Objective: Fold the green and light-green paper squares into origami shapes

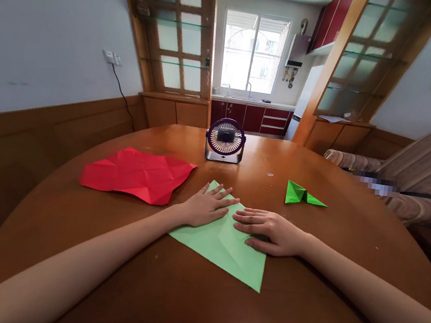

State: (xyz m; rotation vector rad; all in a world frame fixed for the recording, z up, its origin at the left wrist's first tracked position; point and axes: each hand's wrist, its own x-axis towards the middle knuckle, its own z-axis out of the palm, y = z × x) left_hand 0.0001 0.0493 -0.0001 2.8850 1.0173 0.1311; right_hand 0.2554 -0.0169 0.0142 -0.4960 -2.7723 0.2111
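Note:
A light green sheet of paper [222, 249] with crease lines lies on the table in front of me, one corner pointing away and another toward me. My left hand [205, 206] rests flat on its upper left part, fingers spread. On its right edge lies my right hand [267, 231], palm down with the fingers stretched toward the left. Neither hand grips anything. The paper under both hands is hidden.
A creased red sheet of paper [136, 174] lies to the left. At the right sits a small folded bright green paper piece [298, 194]. A small purple fan [226, 139] stands at the far side of the wooden table [131, 289].

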